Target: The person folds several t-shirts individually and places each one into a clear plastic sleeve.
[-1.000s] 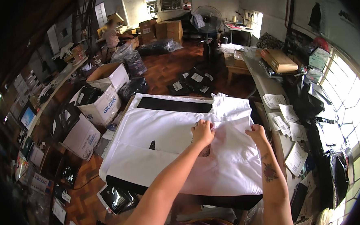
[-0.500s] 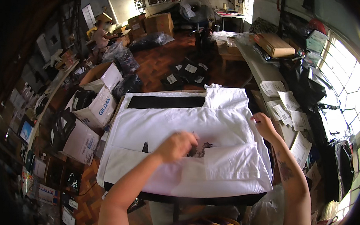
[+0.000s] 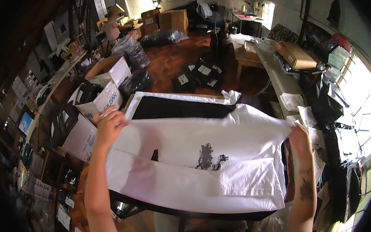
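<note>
A white T-shirt (image 3: 174, 135) lies spread sideways before me, its near part folded back over the body with a short sleeve (image 3: 247, 178) flat on top. Dark tree-like printing (image 3: 205, 157) shows on the cloth beside that fold. My left hand (image 3: 109, 127) pinches the shirt's far edge at the left end. At the other end my right hand (image 3: 299, 140) grips the far sleeve side, and the cloth stretches between both hands, lifted a little. Beyond it shows a black surface (image 3: 181, 108), with more white fabric (image 3: 193, 97) along its far rim.
Open cardboard boxes (image 3: 103, 103) stand on the left near a black plastic bag (image 3: 134, 84). Black labelled packages (image 3: 200, 75) lie on the wooden floor ahead. A long table (image 3: 276, 79) with papers and a brown box (image 3: 296, 54) runs along the right. Far left, a person (image 3: 112, 30) works.
My left hand has gone from the shirt's middle to its far left edge. My right hand has taken hold of the right end. The shirt's far layer is drawn nearer, baring more black surface.
</note>
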The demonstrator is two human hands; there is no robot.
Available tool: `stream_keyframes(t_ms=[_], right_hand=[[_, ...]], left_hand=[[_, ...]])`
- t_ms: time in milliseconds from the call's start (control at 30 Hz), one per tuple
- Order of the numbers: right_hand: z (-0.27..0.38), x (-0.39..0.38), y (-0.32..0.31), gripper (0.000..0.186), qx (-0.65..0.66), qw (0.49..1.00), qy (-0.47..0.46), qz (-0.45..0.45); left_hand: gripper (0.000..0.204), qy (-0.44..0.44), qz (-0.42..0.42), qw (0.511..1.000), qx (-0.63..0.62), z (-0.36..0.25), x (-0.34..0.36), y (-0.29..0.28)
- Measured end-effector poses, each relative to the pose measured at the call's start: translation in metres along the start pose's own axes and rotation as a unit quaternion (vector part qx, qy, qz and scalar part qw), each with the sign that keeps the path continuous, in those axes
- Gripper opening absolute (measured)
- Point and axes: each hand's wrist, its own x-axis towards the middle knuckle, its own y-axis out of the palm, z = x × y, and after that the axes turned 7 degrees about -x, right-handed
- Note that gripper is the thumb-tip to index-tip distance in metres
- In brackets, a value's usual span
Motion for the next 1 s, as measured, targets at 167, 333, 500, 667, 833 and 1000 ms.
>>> stream_keyframes(t_ms=[167,333,500,667,833,1000], right_hand=[[-0.027,-0.154,-0.040,0.026,-0.110,0.993,0.036,-0.014],[-0.015,-0.178,0.071,0.033,-0.526,0.843,-0.001,-0.117],[-0.039,-0.164,0.075,0.030,-0.504,0.839,-0.072,-0.192],[-0.045,-0.201,0.062,0.031,-0.692,0.684,-0.117,-0.199],[-0.035,-0.193,0.124,0.031,-0.744,0.608,-0.249,-0.122],[-0.084,-0.155,0.148,0.057,-0.729,0.656,-0.178,0.077]], left_hand=[[0.025,-0.051,0.079,0.995,-0.020,-0.019,-0.108,-0.070],[0.039,-0.178,0.083,0.979,-0.059,-0.098,-0.135,-0.036],[0.058,-0.162,0.118,0.862,-0.466,-0.266,-0.088,0.057],[0.040,-0.057,0.137,0.950,-0.276,-0.322,-0.076,0.100],[0.037,-0.009,0.057,0.953,-0.296,-0.302,-0.071,0.094],[0.052,-0.091,0.108,0.990,-0.030,-0.149,-0.090,0.086]])
